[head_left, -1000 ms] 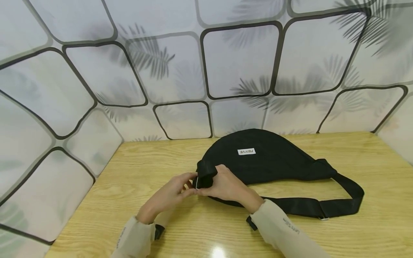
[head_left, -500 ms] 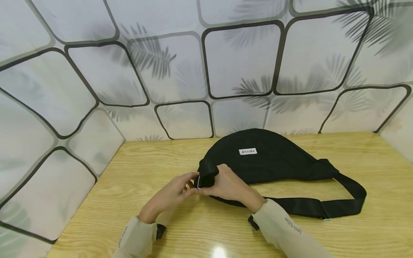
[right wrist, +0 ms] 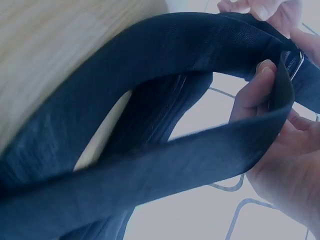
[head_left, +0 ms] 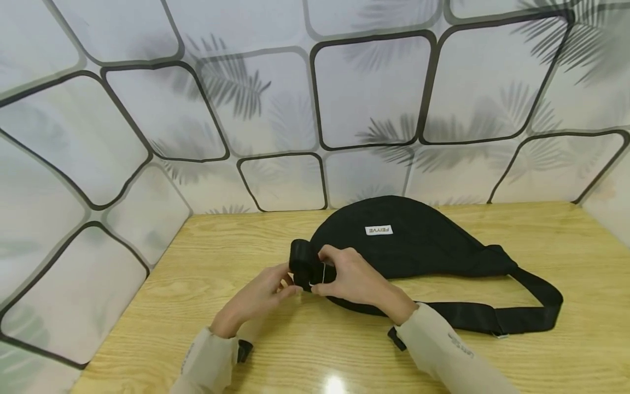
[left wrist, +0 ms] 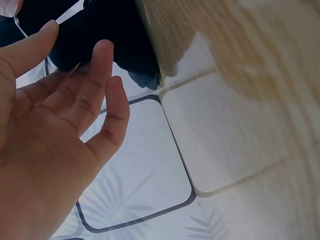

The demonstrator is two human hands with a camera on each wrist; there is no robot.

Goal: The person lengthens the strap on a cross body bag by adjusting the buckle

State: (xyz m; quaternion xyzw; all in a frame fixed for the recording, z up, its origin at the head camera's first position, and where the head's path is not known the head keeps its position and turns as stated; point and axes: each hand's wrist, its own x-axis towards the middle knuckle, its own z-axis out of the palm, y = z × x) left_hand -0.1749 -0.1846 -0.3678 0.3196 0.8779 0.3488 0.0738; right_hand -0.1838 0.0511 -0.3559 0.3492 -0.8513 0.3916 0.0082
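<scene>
A black waist bag (head_left: pixel 408 241) with a white label lies on the table, its webbing strap (head_left: pixel 460 316) running in front of it. At the bag's left end, my left hand (head_left: pixel 261 293) holds the strap between thumb and fingers. My right hand (head_left: pixel 354 276) pinches the strap at a thin metal slider (head_left: pixel 324 272), just right of the left hand. Between the hands a loop of strap (head_left: pixel 301 257) stands up. In the right wrist view the strap (right wrist: pixel 150 167) bends round the right fingers beside the metal slider (right wrist: pixel 298 65). Left-hand fingertips are partly hidden behind black fabric.
The wooden table (head_left: pixel 221 246) meets a patterned backdrop (head_left: pixel 275 109) behind and at the left. A second metal slider (head_left: pixel 500 335) sits on the strap at the right. Dark wrist bands (head_left: pixel 244 350) show at the sleeves.
My right hand has shifted slightly right with the metal slider. The standing strap loop has swung left over the left fingertips. The left hand and bag stay nearly in place.
</scene>
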